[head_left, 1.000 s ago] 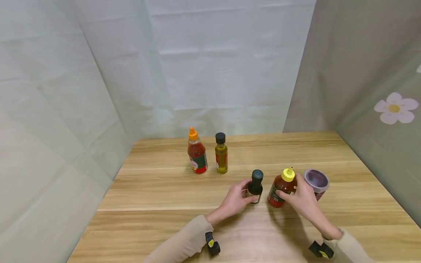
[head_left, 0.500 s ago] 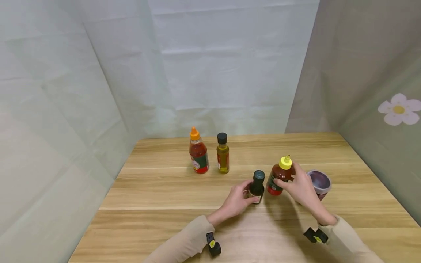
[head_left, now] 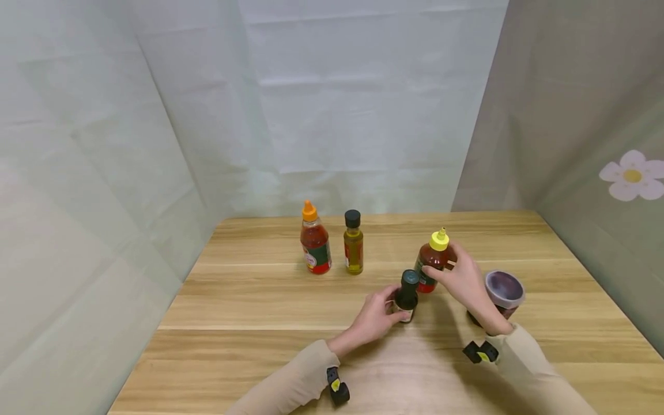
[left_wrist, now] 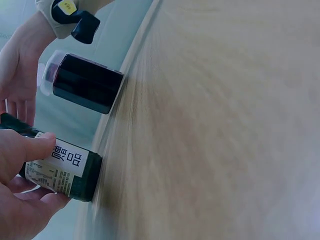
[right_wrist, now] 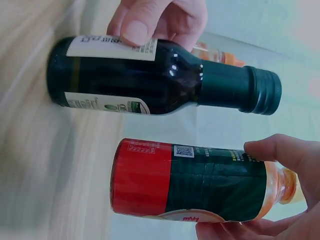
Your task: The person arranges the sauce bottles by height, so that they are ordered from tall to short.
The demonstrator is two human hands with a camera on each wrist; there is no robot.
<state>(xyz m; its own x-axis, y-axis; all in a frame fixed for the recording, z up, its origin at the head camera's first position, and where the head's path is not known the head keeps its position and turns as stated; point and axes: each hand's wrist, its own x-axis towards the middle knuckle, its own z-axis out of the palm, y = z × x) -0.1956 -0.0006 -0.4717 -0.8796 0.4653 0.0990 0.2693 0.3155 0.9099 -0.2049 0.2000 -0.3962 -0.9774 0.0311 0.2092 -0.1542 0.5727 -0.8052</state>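
Observation:
My left hand [head_left: 374, 316] grips a small dark bottle [head_left: 407, 298] with a green-black cap and a pale label, standing upright on the table. Its thumb lies across the label in the left wrist view, where the bottle's base [left_wrist: 89, 176] meets the wood. My right hand [head_left: 460, 278] holds a red sauce bottle with a yellow nozzle cap [head_left: 439, 241], thumb on one side and fingers on the other. The right wrist view shows its red and dark green label [right_wrist: 190, 180] beside the dark bottle [right_wrist: 165, 75]. In the head view the sauce bottle is just behind the dark one.
Further back stand a chilli sauce bottle with an orange cap [head_left: 315, 245] and an oil bottle with a black cap [head_left: 354, 248]. Right of my right hand is a dark jar with a pale rim [head_left: 505, 290]. Cloth walls [head_left: 358, 115] border the wooden table [head_left: 249, 300].
My right hand has carried the yellow-capped sauce bottle back and to the left, away from the jar and behind the dark bottle. My left hand has stayed on the dark bottle.

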